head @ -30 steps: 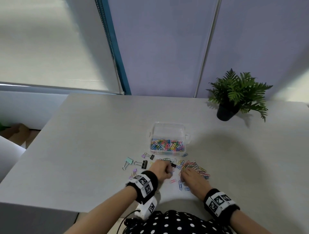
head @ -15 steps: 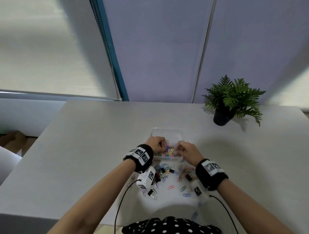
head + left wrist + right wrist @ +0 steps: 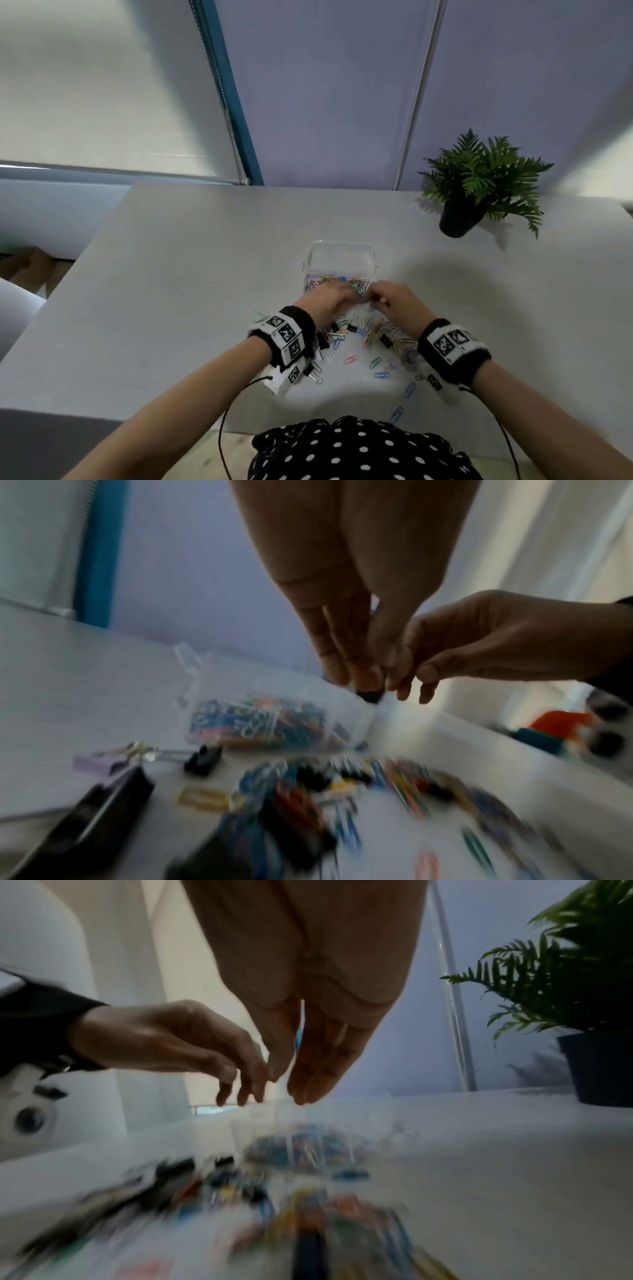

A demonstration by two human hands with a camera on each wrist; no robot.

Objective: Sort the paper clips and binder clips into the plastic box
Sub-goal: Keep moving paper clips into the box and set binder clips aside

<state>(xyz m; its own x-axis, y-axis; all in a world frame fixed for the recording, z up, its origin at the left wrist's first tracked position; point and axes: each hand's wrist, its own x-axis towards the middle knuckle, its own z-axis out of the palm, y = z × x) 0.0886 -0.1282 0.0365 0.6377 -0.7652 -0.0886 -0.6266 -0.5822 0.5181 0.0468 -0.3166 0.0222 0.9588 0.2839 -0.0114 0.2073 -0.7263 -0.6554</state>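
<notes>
No readable words, brands or numbers appear in any view. The only signs are black-and-white square coded markers, which carry no letters: they sit on the left wristband (image 3: 286, 334) and the right wristband (image 3: 450, 344), and on the small white camera housings hanging beneath each wrist.

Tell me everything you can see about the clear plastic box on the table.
The plastic box is clear, rectangular and open-topped, with small tabs on its sides. It sits flat on the grey table. Its near part holds a heap of coloured paper clips; the far part looks empty. Both hands hover at its near edge.
</notes>
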